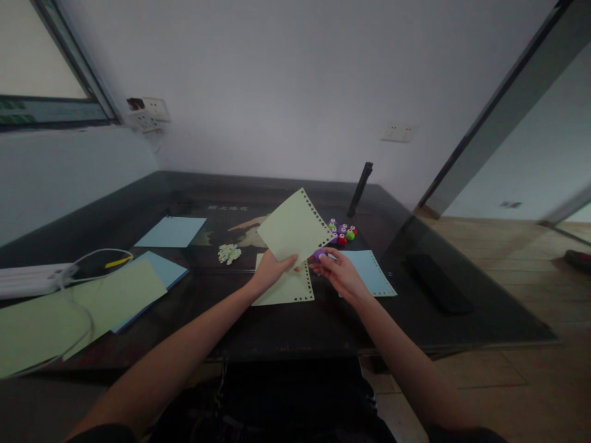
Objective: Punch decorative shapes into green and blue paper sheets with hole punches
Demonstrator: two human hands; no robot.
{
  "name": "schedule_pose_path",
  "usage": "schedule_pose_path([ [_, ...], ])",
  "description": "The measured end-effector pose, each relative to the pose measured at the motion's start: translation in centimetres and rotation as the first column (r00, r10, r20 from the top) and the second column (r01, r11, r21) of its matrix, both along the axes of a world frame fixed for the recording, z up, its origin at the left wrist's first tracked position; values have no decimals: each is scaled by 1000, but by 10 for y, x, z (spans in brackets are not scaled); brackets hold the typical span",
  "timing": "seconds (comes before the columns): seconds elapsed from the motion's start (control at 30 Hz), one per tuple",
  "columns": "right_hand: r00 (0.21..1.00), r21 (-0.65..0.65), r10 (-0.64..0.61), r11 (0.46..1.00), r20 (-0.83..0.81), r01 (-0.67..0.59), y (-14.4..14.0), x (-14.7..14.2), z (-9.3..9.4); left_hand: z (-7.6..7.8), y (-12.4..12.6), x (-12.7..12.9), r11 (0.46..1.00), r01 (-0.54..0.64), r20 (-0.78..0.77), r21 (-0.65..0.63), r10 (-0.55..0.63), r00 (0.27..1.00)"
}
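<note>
My left hand [276, 271] grips the lower corner of a pale green paper sheet [290, 224], thumb on top, and holds it tilted above the table. Small dark cut-outs run along the sheet's right edge. Close to that sheet's lower right corner, my right hand [340, 271] is closed on a small purple craft punch [319, 253]. Beneath both hands lies a second pale green sheet [286, 294] with cut-outs along its right and lower right edges. A light blue sheet [369, 271], also cut along its edge, is partly covered by my right hand.
Several coloured punches [342, 232] cluster behind my right hand. A pile of paper bits [229, 253] lies left of the sheets. Farther left are a blue sheet [173, 232], green papers [120, 295] and a white power strip [37, 280]. A black case [438, 283] lies right.
</note>
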State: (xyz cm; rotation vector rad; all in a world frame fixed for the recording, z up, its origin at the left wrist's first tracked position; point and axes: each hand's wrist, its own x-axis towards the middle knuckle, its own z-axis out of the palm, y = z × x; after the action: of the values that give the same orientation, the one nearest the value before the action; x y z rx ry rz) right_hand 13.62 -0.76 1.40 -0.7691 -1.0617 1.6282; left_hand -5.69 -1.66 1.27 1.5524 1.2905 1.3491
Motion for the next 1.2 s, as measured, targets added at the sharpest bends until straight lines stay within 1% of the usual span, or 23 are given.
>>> schedule_pose_path([
  [0.17, 1000, 7, -7, 1000, -8, 7, 0, 0, 0, 1, -2, 0, 999, -21, -52, 25, 22, 998],
  [0.33, 1000, -11, -24, 1000, -14, 24, 0, -1, 1, -1, -1, 1, 999, 25, -103, 32, -21, 994],
  [0.53, 998, -14, -69, 998, -7, 69, 1, -1, 1, -5, 1, 2, 997, 46, -112, 60, -39, 993],
  [0.7, 995, 2, -94, 996, 23, 94, 0, -1, 2, -5, 0, 2, 997, 54, -111, 54, -48, 993],
  [0.9, 992, 6, -121, 993, 21, 121, -2, -3, 4, -7, 0, 3, 997, 62, -105, 45, -57, 993],
  [1.2, 986, -9, -168, 986, -21, 168, -2, -6, 4, -2, -2, 5, 997, 51, -131, 49, -44, 990],
])
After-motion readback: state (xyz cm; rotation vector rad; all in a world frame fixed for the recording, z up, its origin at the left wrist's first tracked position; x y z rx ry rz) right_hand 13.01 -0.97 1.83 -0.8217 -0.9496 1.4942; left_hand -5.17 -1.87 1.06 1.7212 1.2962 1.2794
